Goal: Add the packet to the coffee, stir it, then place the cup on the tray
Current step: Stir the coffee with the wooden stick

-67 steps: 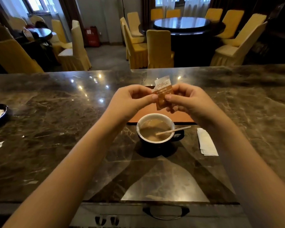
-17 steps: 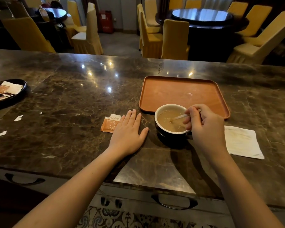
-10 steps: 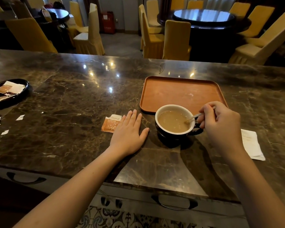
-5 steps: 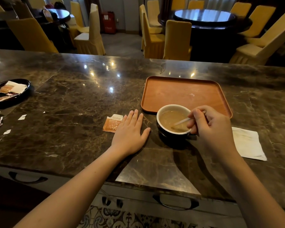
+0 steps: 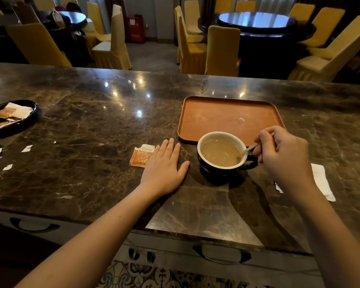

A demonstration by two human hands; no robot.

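A black cup with a white inside [image 5: 222, 169] holds milky brown coffee and stands on the marble counter, just in front of the orange tray [image 5: 229, 118]. My right hand [image 5: 283, 156] pinches a thin stir stick [image 5: 250, 148] whose tip dips into the coffee at the cup's right side, near the handle. My left hand [image 5: 164, 169] lies flat on the counter left of the cup, fingers apart, holding nothing. The torn orange packet [image 5: 141, 155] lies beside its fingertips.
A white folded napkin [image 5: 322, 181] lies right of my right hand. A black dish with wrappers [image 5: 10, 118] sits at the far left, with paper scraps [image 5: 7, 167] near it. Yellow-covered chairs and round tables stand beyond the counter.
Earlier both hands held the packet above the cup; it now lies torn on the counter. In the last second my right hand has swung the stick around inside the cup to its right side.
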